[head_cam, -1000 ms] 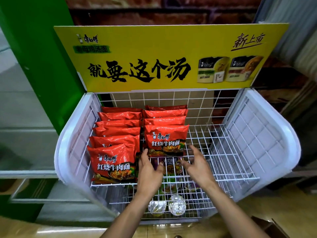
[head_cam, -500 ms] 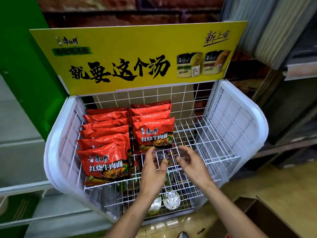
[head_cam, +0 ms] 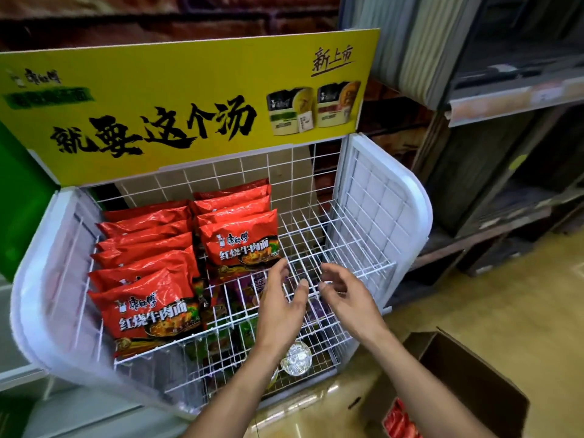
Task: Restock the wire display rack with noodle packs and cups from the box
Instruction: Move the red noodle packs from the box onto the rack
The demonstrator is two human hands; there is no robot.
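The white wire display rack (head_cam: 357,251) holds two rows of red noodle packs: a left row (head_cam: 148,279) and a shorter middle row (head_cam: 240,235). The right third of the top shelf is bare wire. My left hand (head_cam: 281,308) and my right hand (head_cam: 347,295) hover side by side over the front middle of the shelf, fingers apart, holding nothing. A lower shelf shows purple and green packs (head_cam: 252,289) and foil-lidded cups (head_cam: 297,358) through the wire. The brown cardboard box (head_cam: 467,380) stands open on the floor at lower right, red packs (head_cam: 398,418) inside.
A yellow header sign (head_cam: 189,109) rises behind the rack. A green post (head_cam: 19,191) stands at the left. Dark wooden shelving (head_cam: 505,191) lines the right side. The yellowish floor (head_cam: 521,305) lies between that shelving and the box.
Both hands have let go of the front middle pack and drawn back a little to the right. The view has swung right, bringing the cardboard box into sight.
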